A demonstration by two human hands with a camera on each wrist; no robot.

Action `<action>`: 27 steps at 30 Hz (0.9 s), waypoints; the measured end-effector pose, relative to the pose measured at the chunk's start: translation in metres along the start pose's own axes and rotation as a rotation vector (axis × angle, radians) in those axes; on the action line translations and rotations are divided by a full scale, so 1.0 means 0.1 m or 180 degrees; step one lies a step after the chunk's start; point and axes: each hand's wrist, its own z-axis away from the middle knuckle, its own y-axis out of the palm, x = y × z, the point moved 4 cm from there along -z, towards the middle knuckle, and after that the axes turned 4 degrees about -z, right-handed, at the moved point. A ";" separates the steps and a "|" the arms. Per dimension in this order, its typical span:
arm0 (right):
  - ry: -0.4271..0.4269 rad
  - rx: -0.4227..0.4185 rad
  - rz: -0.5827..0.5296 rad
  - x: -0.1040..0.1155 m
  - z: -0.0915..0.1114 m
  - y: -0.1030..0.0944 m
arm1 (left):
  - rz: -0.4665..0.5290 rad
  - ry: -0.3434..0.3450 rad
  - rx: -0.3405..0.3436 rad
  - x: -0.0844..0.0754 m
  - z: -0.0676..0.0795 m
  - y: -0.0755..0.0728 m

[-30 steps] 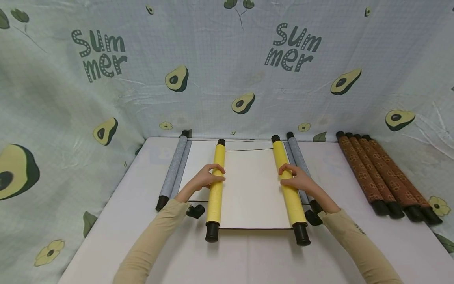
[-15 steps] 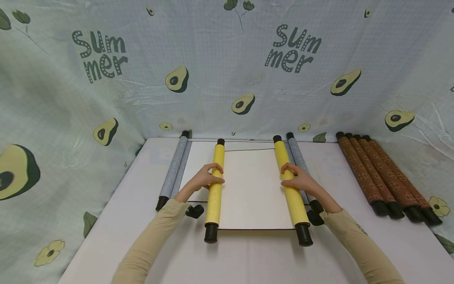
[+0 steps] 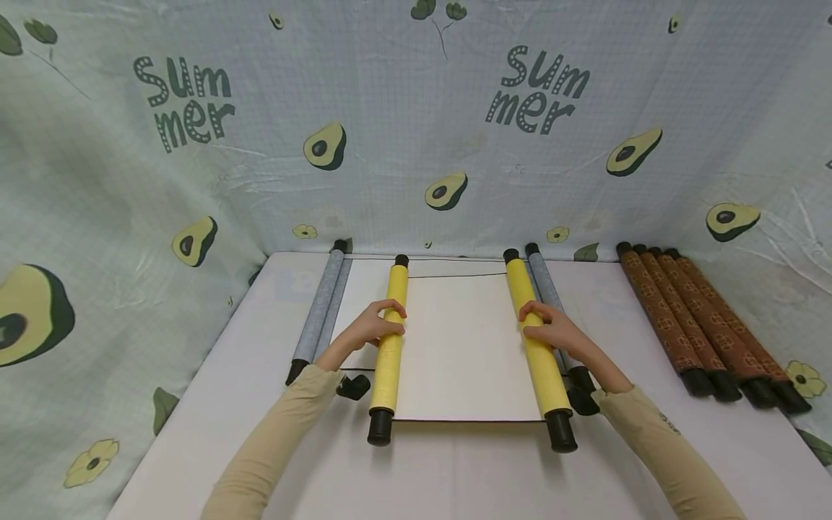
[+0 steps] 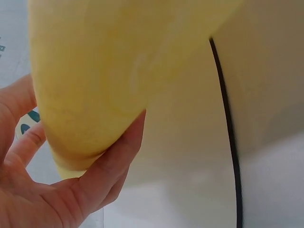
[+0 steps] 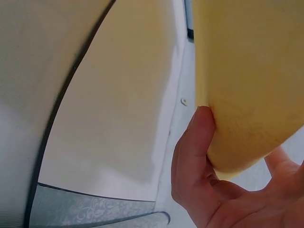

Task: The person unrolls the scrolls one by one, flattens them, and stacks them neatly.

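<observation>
A yellow scroll with black end knobs lies partly unrolled, its blank cream sheet (image 3: 464, 347) stretched between two rolls. My left hand (image 3: 372, 325) grips the left yellow roll (image 3: 388, 361) around its middle, thumb on the inner side. On the other side my right hand (image 3: 552, 328) holds the right yellow roll (image 3: 541, 365) the same way. Both wrist views show fingers and thumb curled round the yellow backing. Beneath is a grey-blue scroll, also partly open, with its left roll (image 3: 318, 310) and right roll (image 3: 549, 282) outside the yellow ones. My right forearm hides part of its right side.
Several brown patterned scrolls (image 3: 708, 318) with black knobs lie side by side at the right of the white table (image 3: 448, 477). A cloth (image 3: 390, 87) printed with avocados hangs behind and at both sides.
Both hands have moved slightly apart, the left roll going left and the right roll going right. The cream sheet between them shows a little wider. The grey-blue and brown scrolls have stayed put.
</observation>
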 end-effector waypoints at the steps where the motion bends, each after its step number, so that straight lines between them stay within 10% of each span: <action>1: -0.0011 0.0000 0.0000 0.00 0.00 0.00 | 0.0003 0.0002 0.0003 0.00 0.00 0.00; 27: -0.0249 -0.0177 0.0241 -0.03 0.01 -0.04 | -0.0210 0.0172 -0.0119 -0.01 0.00 -0.01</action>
